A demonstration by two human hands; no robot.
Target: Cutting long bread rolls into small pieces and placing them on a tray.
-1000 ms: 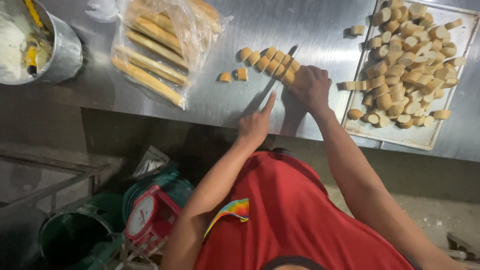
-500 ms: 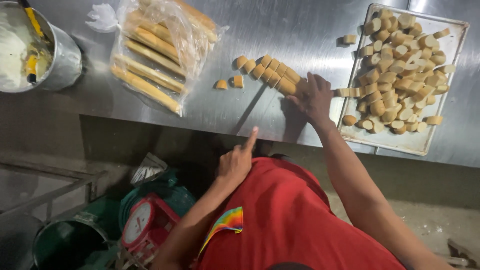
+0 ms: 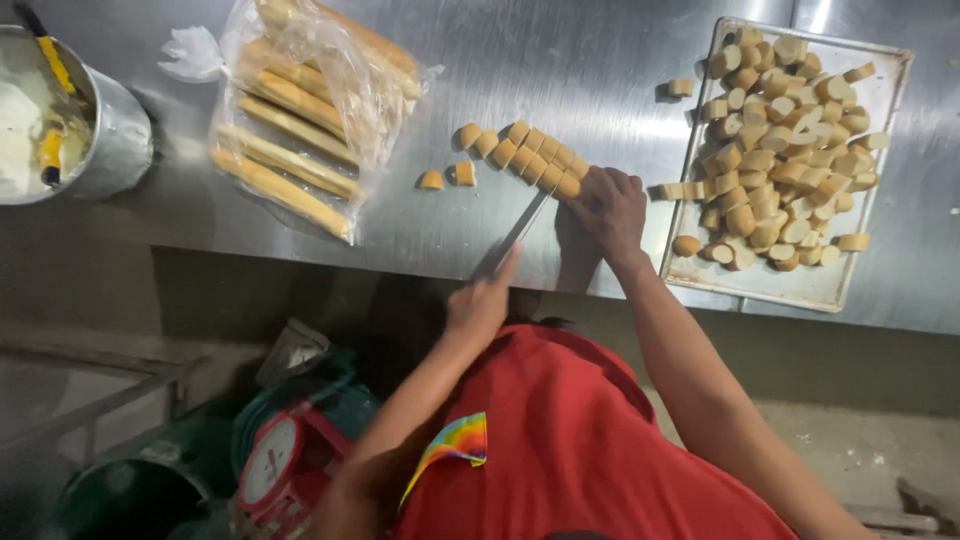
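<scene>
Fingers [image 3: 598,188] of right hand [image 3: 612,208] curl over the sliced roll [image 3: 530,150], centre frame; left hand [image 3: 485,300] grips the knife [image 3: 525,225], apparently mid-slicing. The next cut needs fingertips clear.

Pretty basic kitchen setup — a long stainless steel counter [image 3: 600,60] fills the top of the view from 9 to 3 o'clock, shiny with glare patches toward 1 o'clock. Its front drops into dark shadow. Down at 7 o'clock there's a red dial scale [image 3: 285,470] beside a green bucket [image 3: 130,495] — the grey concrete floor [image 3: 870,450] shows at 4 o'clock.
</scene>
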